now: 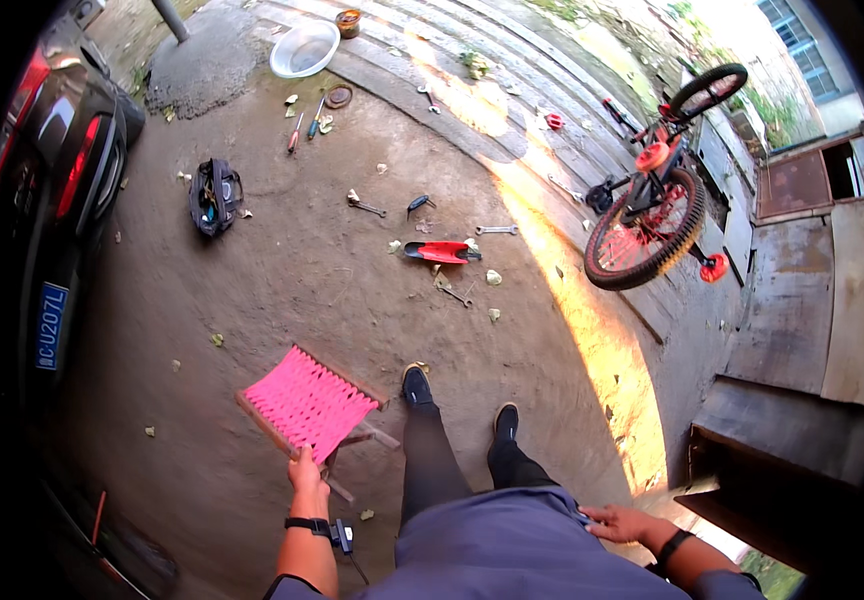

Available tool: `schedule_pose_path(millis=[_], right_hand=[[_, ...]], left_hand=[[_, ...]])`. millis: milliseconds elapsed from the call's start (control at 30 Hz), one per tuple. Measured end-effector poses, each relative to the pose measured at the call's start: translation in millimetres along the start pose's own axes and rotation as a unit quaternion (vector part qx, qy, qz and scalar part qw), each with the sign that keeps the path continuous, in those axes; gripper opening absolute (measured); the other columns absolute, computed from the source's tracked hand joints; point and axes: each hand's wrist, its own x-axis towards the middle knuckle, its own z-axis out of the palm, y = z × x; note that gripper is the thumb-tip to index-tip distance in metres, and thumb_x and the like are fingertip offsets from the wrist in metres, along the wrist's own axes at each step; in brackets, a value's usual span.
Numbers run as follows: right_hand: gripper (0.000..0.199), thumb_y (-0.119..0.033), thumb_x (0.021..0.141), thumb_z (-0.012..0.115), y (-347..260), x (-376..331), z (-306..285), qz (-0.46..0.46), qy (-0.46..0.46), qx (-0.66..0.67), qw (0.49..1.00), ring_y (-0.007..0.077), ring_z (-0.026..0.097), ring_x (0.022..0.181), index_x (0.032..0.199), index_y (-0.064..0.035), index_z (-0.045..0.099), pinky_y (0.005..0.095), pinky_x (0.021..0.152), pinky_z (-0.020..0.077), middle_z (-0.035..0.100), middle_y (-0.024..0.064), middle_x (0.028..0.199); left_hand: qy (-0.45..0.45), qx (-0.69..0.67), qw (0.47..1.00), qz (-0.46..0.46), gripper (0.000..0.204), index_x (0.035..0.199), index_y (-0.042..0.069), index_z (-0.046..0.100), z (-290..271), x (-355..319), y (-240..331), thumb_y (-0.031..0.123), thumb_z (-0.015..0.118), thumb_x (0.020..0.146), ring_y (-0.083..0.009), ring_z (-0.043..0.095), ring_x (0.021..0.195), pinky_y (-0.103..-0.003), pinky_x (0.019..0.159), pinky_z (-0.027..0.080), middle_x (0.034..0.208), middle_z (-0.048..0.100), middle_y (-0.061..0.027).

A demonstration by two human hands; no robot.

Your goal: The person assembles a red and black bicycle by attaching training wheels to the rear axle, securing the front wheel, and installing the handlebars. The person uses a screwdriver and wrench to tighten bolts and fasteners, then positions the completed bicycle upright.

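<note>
My left hand [304, 470] is closed on the near edge of a folding stool [310, 398] with a pink woven seat and wooden legs. The stool hangs or stands tilted to the left of my legs; whether its feet touch the ground I cannot tell. My right hand [616, 522] rests at my right hip against the hem of my dark shirt [502, 545]. Its fingers are stretched out, with nothing visible in them. Ahead of my shoes lie a red and black bicycle mudguard [440, 252] and several wrenches, one of them a combination wrench [455, 295].
A red and black bicycle [652, 205] is at the right by the concrete steps. A dark car [67, 150] stands at the left. On the dirt ground are a tool bag [216, 198], screwdrivers [296, 132], and a white basin [304, 50]. Wooden boards [787, 300] line the right.
</note>
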Motion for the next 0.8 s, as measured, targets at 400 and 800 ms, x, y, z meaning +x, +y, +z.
schedule_pose_path(millis=[400, 800], right_hand=[[0.076, -0.025, 0.088, 0.057, 122.1, -34.1, 41.6, -0.027, -0.026, 0.242, 0.969, 0.0227, 0.052, 0.129, 0.156, -0.0106, 0.027, 0.0347, 0.108, 0.0399, 0.054, 0.0178, 0.143], [0.075, -0.055, 0.095, 0.057, 251.3, -127.8, 31.1, -0.060, -0.112, 0.309, 0.943, 0.0247, 0.047, 0.135, 0.156, -0.0167, 0.033, 0.0359, 0.111, 0.0376, 0.048, 0.0113, 0.151]], left_hand=[[0.048, 0.033, 0.998, -0.023, 0.023, 0.112, 0.004, 0.056, -94.7, -214.1, -41.1, 0.018, 0.063, 0.096, -0.0223, 0.066, 0.085, -0.041, 0.066, 0.054, 0.101, 0.064, -0.0066], [0.032, 0.114, 0.993, 0.015, 0.016, 0.101, 0.012, 0.056, -17.9, -332.6, -43.7, 0.026, 0.063, 0.096, -0.0187, 0.051, 0.049, -0.035, 0.041, 0.036, 0.074, 0.061, -0.0044]])
